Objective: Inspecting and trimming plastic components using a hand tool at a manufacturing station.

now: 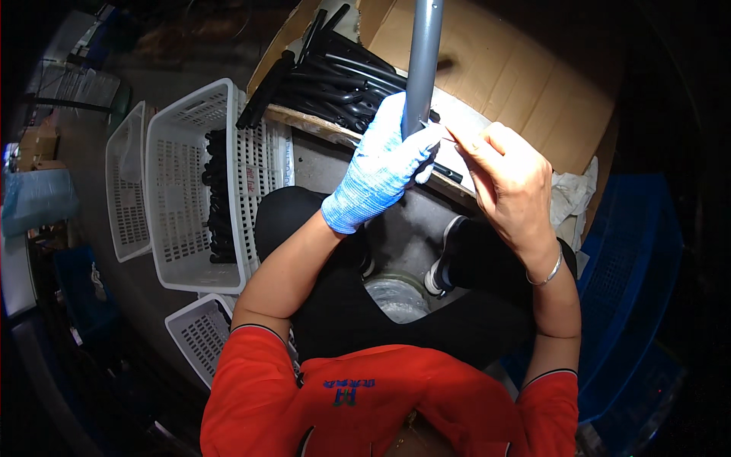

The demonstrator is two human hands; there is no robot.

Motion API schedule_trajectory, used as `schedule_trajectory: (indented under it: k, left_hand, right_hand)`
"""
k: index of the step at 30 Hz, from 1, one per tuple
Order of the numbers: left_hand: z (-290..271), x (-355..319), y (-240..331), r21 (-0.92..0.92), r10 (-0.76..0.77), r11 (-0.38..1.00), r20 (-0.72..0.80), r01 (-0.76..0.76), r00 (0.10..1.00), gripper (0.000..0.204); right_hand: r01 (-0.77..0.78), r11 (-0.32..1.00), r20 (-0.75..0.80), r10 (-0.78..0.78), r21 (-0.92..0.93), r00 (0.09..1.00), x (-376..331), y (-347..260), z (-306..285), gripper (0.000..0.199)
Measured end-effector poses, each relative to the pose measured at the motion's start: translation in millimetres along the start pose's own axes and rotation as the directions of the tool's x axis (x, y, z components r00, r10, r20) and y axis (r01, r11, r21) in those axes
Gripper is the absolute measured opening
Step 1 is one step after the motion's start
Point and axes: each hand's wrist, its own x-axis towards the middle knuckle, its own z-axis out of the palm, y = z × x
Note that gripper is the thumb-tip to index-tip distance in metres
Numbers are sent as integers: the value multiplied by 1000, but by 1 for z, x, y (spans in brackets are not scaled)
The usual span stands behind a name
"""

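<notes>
Seated person, red shirt, looking down between the knees. A grey metal tube (423, 57) stands near-upright in front of them, rising out of the top of the frame.

Step in hand, as I judge it — picking at or peeling something thin off the tube's surface just where the two hands meet. To do this well the tube must not turn or sway: the gloved grip should stay firm and close under the work point, and the pinching fingers should pull along the tube rather than outward, so that the thin piece does not tear. What the thin piece is — a tape end, a label edge or a sliver — is too small to tell.

Left hand (388, 156) — in a blue-and-white knit glove, closed round the tube, fingers wrapped from the left, thumb side up. Forearm bare, coming up from lower left, elbow bent over the left knee.

Right hand (509, 179) — bare, thumb and forefinger pinched together on something small and pale at the tube's right side, other fingers curled loosely. Wrist cocked inward, thin silver bracelet (550, 272) on it; forearm rises steeply from lower right.

Around: a cardboard box (518, 76) ahead holding a heap of black tubes (346, 72); a white slotted plastic basket (179, 190) to the left with more black pieces stacked along its inner side; a blue crate (636, 259) to the right.
</notes>
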Motion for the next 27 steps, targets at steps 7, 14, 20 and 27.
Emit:
schedule_trajectory:
  k: [7,14,20,27]
  left_hand:
    - [0,1,-1,40,16,999,-17,-16,1000,40]
    - [0,0,-3,-1,35,999,-18,-35,999,38]
    - [0,0,-7,-1,38,999,-26,-38,999,36]
    - [0,0,-7,9,32,999,-43,-32,999,33]
  right_hand:
    - [-8,1000,-6,8,-20,1000,-1,-3,1,28]
    - [2,999,-41,-4,-42,999,-3,-5,4,28]
    - [11,996,-31,-14,-83,999,-4,-4,5,29]
    - [-7,994,-48,2,-106,999,-6,-6,6,32]
